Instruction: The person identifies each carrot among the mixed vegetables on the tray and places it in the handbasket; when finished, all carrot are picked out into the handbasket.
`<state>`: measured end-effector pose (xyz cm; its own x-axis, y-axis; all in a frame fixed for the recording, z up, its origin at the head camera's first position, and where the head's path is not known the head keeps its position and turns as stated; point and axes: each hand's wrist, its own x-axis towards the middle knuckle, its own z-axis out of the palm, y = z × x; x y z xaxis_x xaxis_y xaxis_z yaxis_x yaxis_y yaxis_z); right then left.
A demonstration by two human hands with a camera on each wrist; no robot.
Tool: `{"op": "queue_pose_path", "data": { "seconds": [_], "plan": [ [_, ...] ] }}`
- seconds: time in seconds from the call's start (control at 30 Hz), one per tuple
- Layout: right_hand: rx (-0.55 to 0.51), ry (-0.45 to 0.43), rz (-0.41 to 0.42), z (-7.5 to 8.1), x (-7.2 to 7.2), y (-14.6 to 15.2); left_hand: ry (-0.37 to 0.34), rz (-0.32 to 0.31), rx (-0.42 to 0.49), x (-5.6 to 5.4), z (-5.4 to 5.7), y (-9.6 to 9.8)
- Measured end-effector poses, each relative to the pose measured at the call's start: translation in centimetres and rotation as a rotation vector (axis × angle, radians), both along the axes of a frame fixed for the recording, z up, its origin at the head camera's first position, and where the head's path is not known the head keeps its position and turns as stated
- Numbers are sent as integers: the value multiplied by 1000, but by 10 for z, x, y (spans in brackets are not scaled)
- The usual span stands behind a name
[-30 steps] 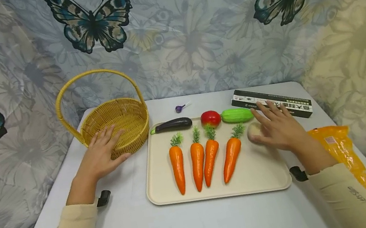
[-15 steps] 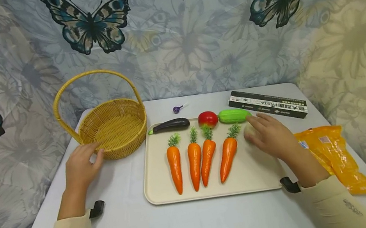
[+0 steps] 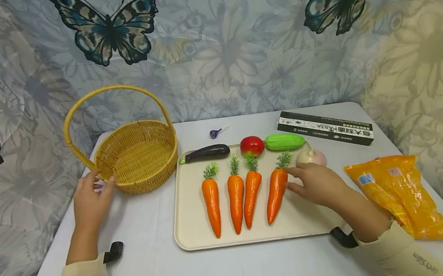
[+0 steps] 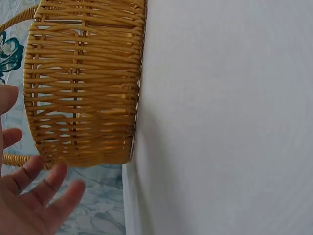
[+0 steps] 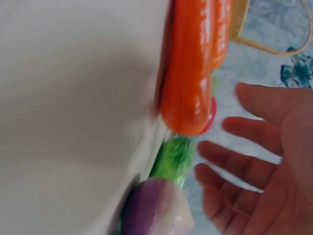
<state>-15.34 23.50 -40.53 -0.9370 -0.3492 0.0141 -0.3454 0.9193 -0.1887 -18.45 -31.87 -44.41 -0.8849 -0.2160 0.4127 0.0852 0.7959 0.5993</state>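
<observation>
At the far left, the person's left hand point(image 3: 90, 203) is beside the near left side of the yellow basket point(image 3: 147, 185). From the head some of its fingers are hidden behind the thumb; the left wrist view shows them relaxed and parted, holding nothing, part of the hand cut off by the frame. Whether a fingertip touches the handle point(image 3: 111, 87) cannot be told. That view also shows gaps in the basket's woven side, while only the head view shows its floor.

A stretch of white table point(image 3: 150, 263) separates the left hand from the tray point(image 3: 193, 223), with more along the tray's near edge. On the tray, three carrots point(image 3: 237, 202) lie left of the rightmost carrot point(image 3: 277, 199). Behind them are an eggplant point(image 3: 208, 153) near the rim, a tomato point(image 3: 251, 145) partly covered by carrot leaves, and a cucumber point(image 3: 284, 141). A small lollipop point(image 3: 214, 133) lies beyond the tray.

The right hand point(image 3: 319, 185) is at the rightmost carrot; from the head its fingertips seem to meet it, but the right wrist view shows them loose and apart from it. The hand hides the onion's point(image 3: 310, 157) lower part; the right wrist view reveals its purple side.

Farther right are a black box point(image 3: 325, 128) and an orange bag point(image 3: 411, 200), its left edge partly behind the forearm.
</observation>
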Motion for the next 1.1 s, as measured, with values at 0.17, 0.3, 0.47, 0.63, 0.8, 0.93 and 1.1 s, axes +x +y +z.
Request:
{"op": "queue_pose_path", "data": {
  "seconds": [0.17, 0.3, 0.47, 0.63, 0.8, 0.93, 1.1],
  "plan": [
    [31, -64, 17, -9, 10, -7, -124, -6, 75, 3, -5, 1],
    [14, -47, 19, -12, 9, -15, -121, -38, 193, -2, -7, -2],
    [-12, -73, -23, -14, 3, -25, -176, -93, 398, -8, -11, -5],
    [-3, -174, -84, -20, -1, -34, -212, -114, 504, -9, -19, -5],
    [-34, -199, -103, -25, -3, -37, -130, -186, 613, -16, -29, -10],
    [-78, -194, -92, -24, -3, -34, -92, -231, 681, -19, -31, -10],
    [-161, -193, -114, -26, -6, -32, -99, -242, 707, -17, -31, -13]
  ]
}}
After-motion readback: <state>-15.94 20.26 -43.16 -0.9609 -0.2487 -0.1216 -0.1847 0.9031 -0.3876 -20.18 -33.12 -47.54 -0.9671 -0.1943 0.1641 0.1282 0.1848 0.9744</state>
